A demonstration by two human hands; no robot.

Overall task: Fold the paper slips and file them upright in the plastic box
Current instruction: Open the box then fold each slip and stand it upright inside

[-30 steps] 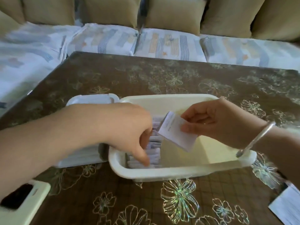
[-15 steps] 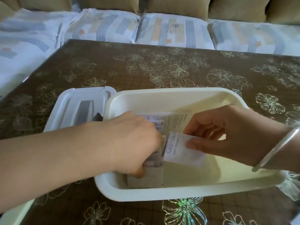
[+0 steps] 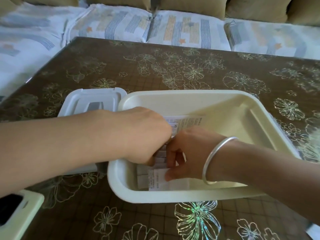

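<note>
The plastic box stood on the tabletop; the left grip reached among the filed slips, fingers hidden, closure indeterminable; the right grip, pinching the folded slip, had lowered it from above the box to the row's near end; release remained.

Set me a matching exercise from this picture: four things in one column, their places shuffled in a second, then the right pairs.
Things
1. white lid
2. bangle
3. folded slip
4. plastic box

Places
A. pinched by the right hand, inside the box
B. standing on the flowered table
C. left of the box
D. round the right wrist

Pairs: 1-C, 2-D, 3-A, 4-B
</note>
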